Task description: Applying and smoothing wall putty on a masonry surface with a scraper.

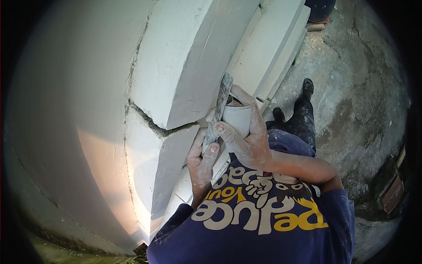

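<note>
My left hand (202, 163) is closed round the lower end of a narrow flat scraper (223, 94), smeared with grey-white residue. Its thumb lies along the tool, and the blade points up and slightly right. My right hand (252, 143) is wrapped round a small white cup (237, 119) with a dark opening at its top. The right thumb presses against the scraper beside the cup. White dust coats both hands. Just left of them, a wide jagged crack (160, 130) runs across the pale wall ledge and ends close to my left fingers.
A thinner crack (131, 79) runs lengthwise along the pale wall (79, 88). Stepped white ledges (263, 48) extend to the upper right. My dark shoes (308, 87) stand on a stained concrete floor (347, 110). A dark container (320, 9) is at the top, and brownish blocks (392, 194) lie far right.
</note>
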A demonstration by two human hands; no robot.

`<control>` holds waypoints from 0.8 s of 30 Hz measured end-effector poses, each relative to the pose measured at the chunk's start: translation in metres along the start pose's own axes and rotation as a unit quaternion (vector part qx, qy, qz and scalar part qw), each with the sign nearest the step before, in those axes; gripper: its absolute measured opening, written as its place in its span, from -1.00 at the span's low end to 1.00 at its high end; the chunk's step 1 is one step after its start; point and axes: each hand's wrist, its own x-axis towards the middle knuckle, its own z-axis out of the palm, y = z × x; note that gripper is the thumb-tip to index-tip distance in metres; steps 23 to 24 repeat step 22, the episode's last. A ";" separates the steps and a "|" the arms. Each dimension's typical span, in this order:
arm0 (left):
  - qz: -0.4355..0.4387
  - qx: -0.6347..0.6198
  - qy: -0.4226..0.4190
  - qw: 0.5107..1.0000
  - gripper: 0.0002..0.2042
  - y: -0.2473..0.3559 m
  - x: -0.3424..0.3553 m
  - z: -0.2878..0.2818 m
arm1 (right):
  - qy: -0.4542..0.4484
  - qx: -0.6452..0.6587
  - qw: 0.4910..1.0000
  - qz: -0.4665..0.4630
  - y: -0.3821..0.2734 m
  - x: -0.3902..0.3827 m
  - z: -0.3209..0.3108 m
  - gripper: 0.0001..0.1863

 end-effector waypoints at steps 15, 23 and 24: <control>0.032 -0.041 0.019 0.998 -0.47 0.009 0.023 0.035 | 0.003 -0.023 1.000 -0.020 -0.007 0.037 -0.021 -0.48; 0.047 -0.053 0.015 0.997 -0.48 0.024 0.075 0.086 | -0.015 -0.073 0.995 -0.072 -0.028 0.095 -0.059 -0.41; 0.047 -0.053 0.015 0.997 -0.48 0.024 0.075 0.086 | -0.015 -0.073 0.995 -0.072 -0.028 0.095 -0.059 -0.41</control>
